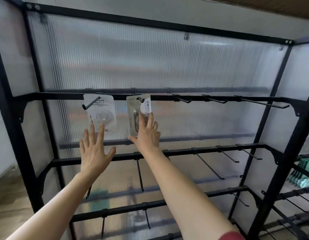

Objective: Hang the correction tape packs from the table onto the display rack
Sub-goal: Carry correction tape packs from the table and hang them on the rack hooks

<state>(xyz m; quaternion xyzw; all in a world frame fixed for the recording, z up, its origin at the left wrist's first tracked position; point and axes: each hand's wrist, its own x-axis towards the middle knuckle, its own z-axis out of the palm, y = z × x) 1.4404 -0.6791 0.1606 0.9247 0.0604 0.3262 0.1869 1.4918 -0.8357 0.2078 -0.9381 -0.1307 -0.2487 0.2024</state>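
Note:
Two correction tape packs hang on hooks of the top rail of the black display rack [46, 97]. The left pack [100, 111] is clear with white print and sits on a long hook. My left hand [93, 149] is spread flat just below it, fingertips touching its lower edge. The right pack [139, 111] is grey and hangs slightly tilted on its hook. My right hand [146, 135] presses its lower half with straight fingers. The table is out of view.
Several bare hooks [217, 100] stick out along the top rail to the right, and more jut from the lower rails [209, 163]. A ribbed translucent panel backs the rack. Green packets [304, 172] hang on a neighbouring rack at the right edge.

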